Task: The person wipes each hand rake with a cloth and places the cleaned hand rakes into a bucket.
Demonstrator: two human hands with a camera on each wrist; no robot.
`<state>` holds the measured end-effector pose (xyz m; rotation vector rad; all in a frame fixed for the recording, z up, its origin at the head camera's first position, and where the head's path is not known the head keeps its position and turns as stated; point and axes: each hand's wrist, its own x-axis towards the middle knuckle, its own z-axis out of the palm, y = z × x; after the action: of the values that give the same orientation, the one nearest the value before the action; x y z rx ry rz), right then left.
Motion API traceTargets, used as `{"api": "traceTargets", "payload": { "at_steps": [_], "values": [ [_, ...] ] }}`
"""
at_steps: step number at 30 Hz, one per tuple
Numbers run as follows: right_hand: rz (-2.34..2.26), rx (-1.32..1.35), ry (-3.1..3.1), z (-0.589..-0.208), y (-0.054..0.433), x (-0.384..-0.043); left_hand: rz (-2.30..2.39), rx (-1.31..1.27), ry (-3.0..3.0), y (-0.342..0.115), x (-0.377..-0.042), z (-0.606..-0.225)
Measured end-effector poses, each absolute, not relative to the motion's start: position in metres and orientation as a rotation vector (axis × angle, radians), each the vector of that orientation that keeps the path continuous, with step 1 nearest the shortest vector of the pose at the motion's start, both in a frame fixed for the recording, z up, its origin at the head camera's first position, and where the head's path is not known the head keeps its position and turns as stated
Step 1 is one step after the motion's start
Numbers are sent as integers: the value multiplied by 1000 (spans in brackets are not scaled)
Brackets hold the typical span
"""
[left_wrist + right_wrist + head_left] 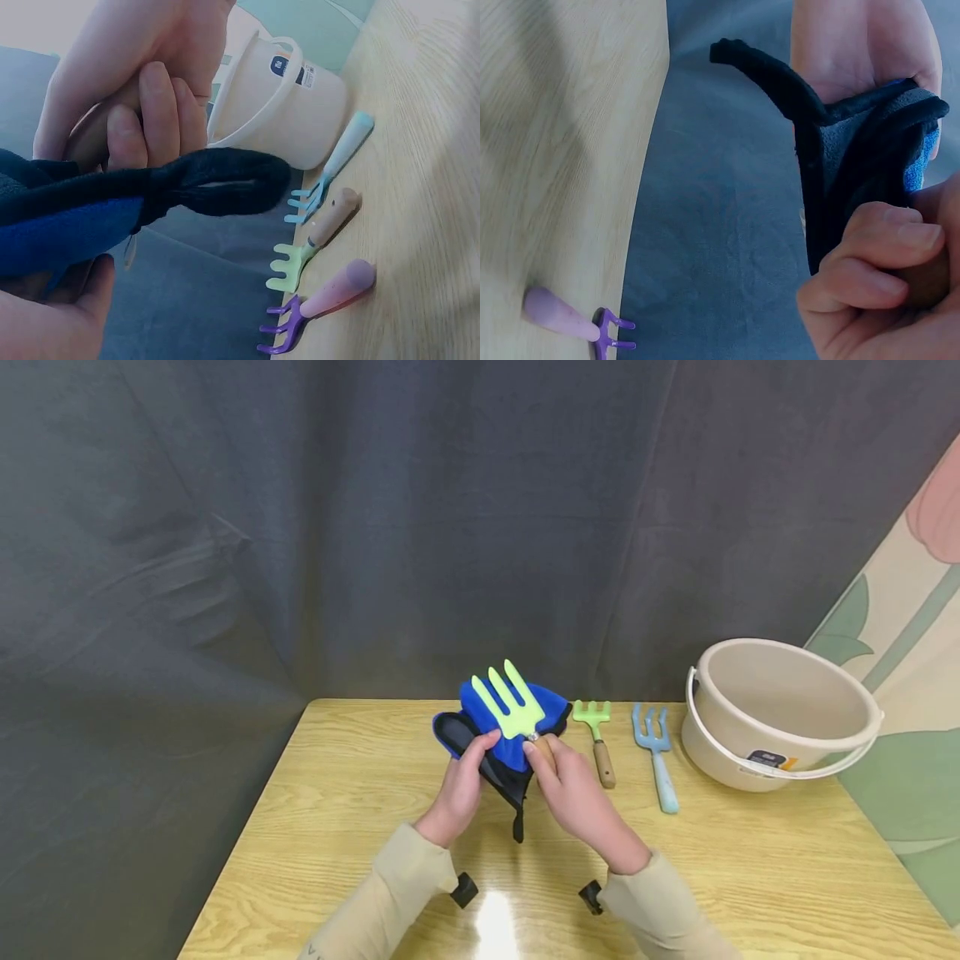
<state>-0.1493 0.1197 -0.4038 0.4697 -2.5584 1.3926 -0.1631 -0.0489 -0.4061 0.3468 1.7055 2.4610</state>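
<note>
My right hand (573,789) grips the wooden handle (542,756) of a yellow-green garden hand fork (519,714), its three tines pointing up and away. Behind the fork is a blue cloth (551,700) with black edging and a hanging black loop (517,822). My left hand (457,793) holds this cloth from the left, its thumb on top near the fork's head. In the left wrist view, the right fingers (159,112) curl round the handle beside the cloth's loop. The right wrist view shows the cloth's dark inner side (847,150) between both hands.
To the right on the wooden table (337,793) lie a small green hand rake (602,756) and a light blue one (660,768). A beige bucket (757,768) stands beyond them. A purple rake (330,296) shows in the wrist views. Dark curtain hangs behind.
</note>
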Motion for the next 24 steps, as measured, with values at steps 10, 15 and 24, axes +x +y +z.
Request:
{"api": "traceTargets", "payload": {
  "at_steps": [10, 15, 24],
  "values": [
    [1426, 415, -2621, -406, 116, -146, 2606, 268, 1507, -48, -165, -403],
    [1402, 432, -2623, -410, 116, -146, 2698, 317, 1442, -52, -171, -399],
    [1421, 452, -2703, -411, 117, -134, 2874, 283, 1379, -69, -183, -389]
  ]
}}
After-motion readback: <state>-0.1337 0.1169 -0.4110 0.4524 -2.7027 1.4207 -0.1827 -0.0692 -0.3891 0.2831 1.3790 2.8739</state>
